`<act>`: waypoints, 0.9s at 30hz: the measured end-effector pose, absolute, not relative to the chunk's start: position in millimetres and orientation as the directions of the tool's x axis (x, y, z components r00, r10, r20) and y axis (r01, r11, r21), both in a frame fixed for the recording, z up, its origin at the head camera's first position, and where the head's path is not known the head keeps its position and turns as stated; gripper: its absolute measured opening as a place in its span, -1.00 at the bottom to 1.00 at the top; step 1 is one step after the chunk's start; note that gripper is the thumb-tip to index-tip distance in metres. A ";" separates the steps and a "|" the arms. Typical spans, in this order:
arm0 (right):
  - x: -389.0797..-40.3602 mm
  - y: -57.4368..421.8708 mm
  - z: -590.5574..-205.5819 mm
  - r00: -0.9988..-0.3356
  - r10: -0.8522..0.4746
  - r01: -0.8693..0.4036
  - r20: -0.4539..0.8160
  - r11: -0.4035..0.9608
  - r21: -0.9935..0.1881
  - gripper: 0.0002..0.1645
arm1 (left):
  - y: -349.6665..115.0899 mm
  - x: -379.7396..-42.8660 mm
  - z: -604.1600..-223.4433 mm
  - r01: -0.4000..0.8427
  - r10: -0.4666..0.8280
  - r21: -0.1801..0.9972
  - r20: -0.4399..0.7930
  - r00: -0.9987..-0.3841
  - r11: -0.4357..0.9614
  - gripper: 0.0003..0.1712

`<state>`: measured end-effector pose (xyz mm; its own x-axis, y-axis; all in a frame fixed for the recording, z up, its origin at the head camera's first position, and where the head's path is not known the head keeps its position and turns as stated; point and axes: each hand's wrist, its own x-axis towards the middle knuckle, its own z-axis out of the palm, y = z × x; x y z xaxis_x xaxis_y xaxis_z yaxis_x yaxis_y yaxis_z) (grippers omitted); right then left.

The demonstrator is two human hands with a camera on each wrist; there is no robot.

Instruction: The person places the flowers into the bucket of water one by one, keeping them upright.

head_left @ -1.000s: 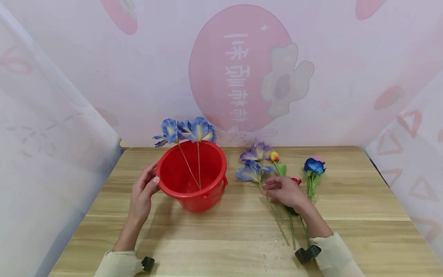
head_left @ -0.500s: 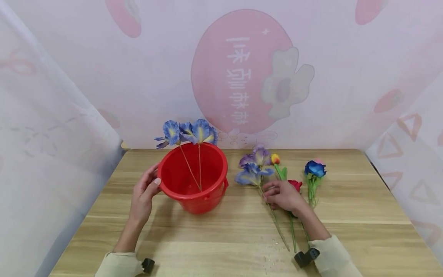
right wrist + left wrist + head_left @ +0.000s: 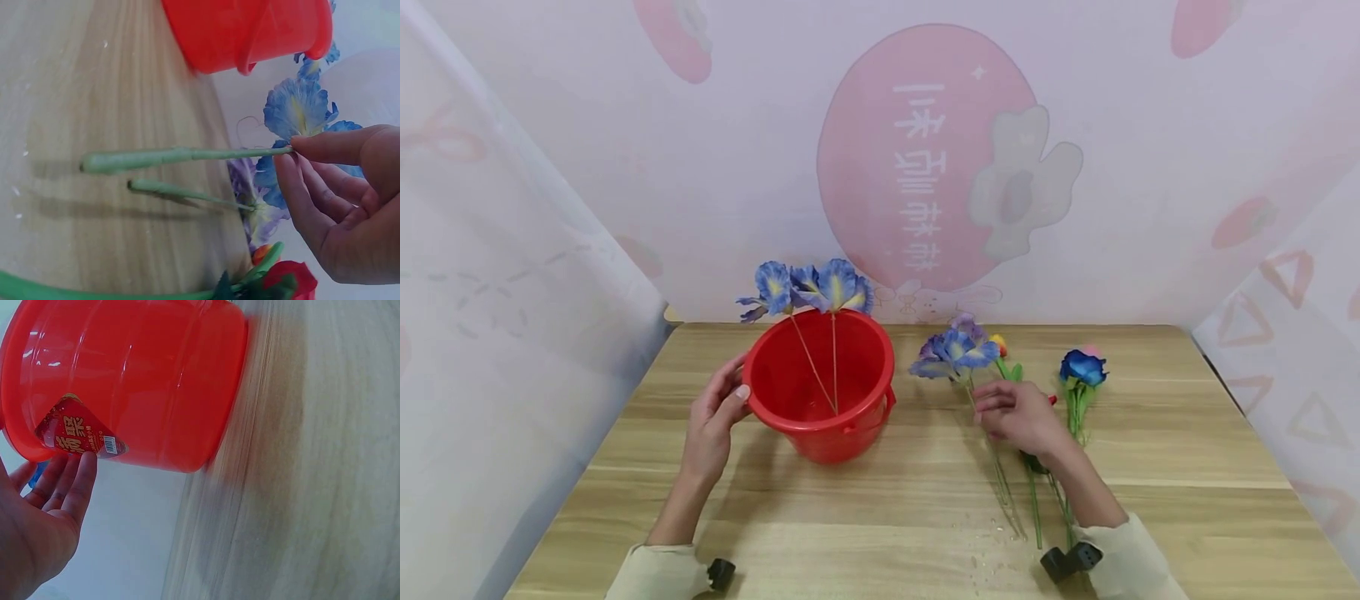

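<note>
A red bucket point(image 3: 820, 433) stands on the table with two blue artificial irises point(image 3: 835, 287) leaning in it. At its left rim is my left hand point(image 3: 711, 417), thumb over the edge and fingers against the outer wall; the left wrist view shows these fingers point(image 3: 65, 484) beside a label point(image 3: 78, 428). My right hand point(image 3: 1018, 417) pinches the green stem point(image 3: 187, 154) of another blue iris point(image 3: 962, 350) between thumb and fingertips. That stem is raised off the tabletop. A purple iris point(image 3: 967, 325) lies behind it, partly covered by the blue bloom.
Right of the bucket lie a yellow-orange tulip point(image 3: 998, 343), a red rose point(image 3: 294, 279) mostly hidden by the right hand in the head view, and a dark blue rose point(image 3: 1082, 367) with a pink bloom behind. Small shiny bits point(image 3: 992, 542) dot the wooden table point(image 3: 850, 533). Printed cloth walls surround it.
My right hand has closed on the blue iris's stem and lifted it slightly, so its bloom now overlaps the purple iris. The left hand has kept its place on the bucket.
</note>
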<state>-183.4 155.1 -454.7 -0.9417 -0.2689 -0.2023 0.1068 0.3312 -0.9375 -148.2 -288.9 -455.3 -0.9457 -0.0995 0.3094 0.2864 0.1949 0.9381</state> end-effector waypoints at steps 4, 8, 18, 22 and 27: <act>-182.1 155.4 -448.2 -0.948 -0.278 0.067 -0.157 0.307 -0.949 -0.53 | -290.1 -147.3 -455.5 0.282 -0.102 0.939 0.305 -0.947 0.196 -0.46; -179.7 155.8 -440.9 -0.954 -0.268 0.052 -0.133 0.291 -0.955 -0.55 | -290.5 -147.2 -455.6 0.286 -0.100 0.939 0.309 -0.946 0.193 -0.46; -176.1 153.6 -419.7 -0.978 -0.199 0.025 -0.070 0.218 -0.976 -0.51 | -288.2 -149.1 -454.7 0.285 -0.093 0.937 0.308 -0.947 0.199 -0.46; -180.1 149.2 -411.5 -0.981 -0.188 0.002 -0.042 0.211 -0.978 -0.49 | -288.1 -148.8 -454.6 0.282 -0.097 0.937 0.306 -0.947 0.206 -0.46; -188.2 139.6 -400.2 -0.984 -0.178 -0.022 -0.012 0.188 -0.982 -0.49 | -289.1 -147.1 -454.0 0.275 -0.104 0.940 0.300 -0.948 0.202 -0.46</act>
